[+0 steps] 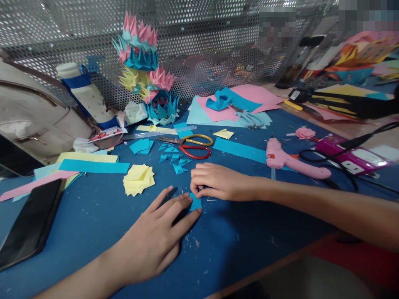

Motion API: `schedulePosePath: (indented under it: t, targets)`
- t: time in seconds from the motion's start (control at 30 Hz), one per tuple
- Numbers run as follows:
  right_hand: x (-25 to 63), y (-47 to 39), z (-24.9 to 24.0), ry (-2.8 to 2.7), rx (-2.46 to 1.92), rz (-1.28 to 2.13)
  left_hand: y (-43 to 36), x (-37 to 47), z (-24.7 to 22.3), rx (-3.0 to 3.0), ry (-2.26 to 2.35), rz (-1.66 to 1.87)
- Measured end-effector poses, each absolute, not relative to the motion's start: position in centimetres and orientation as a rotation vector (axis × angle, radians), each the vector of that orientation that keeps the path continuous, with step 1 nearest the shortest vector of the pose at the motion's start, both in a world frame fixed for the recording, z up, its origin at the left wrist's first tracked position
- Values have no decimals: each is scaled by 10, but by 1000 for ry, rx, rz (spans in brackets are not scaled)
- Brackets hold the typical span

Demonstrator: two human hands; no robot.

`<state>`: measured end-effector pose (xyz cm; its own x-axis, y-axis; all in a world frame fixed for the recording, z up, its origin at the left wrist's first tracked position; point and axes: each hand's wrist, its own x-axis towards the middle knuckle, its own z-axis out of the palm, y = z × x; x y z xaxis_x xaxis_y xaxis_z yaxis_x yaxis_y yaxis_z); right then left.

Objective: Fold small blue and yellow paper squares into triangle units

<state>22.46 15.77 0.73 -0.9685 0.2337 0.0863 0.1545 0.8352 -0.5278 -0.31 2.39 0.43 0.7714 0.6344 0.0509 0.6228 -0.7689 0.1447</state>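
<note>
A small blue paper square (195, 202) lies on the blue table in front of me. My left hand (157, 232) rests on its left and lower edges with fingers spread and thumb stretched out. At the paper's top edge, my right hand (218, 182) has its fingers curled in a pinch on it; the fingertips partly hide that edge. Just beyond are several small folded blue triangles (175, 158) and scissors (190, 145) with one yellow and one red handle loop. A stack of yellow paper squares (139, 179) sits left of the hands, with blue squares (141, 146) behind it.
A pink glue gun (293, 160) lies at right near a purple power strip (346, 153) and black cables. A phone (31, 220) and paper strips (93, 166) are at left. Behind stand a bottle (85, 95), a folded-paper tower (141, 54) and a perforated metal panel (212, 41).
</note>
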Motion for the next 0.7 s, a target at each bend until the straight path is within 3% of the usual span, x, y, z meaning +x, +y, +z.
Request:
schedulePosePath:
  t: [0.63,0.7]
  targets:
    - [231,162,9,-2667,-505,739,23,-5,3,2916,1008,111]
    - [235,167,16,-2647,-377,725,23,-4,4,2906,1018,115]
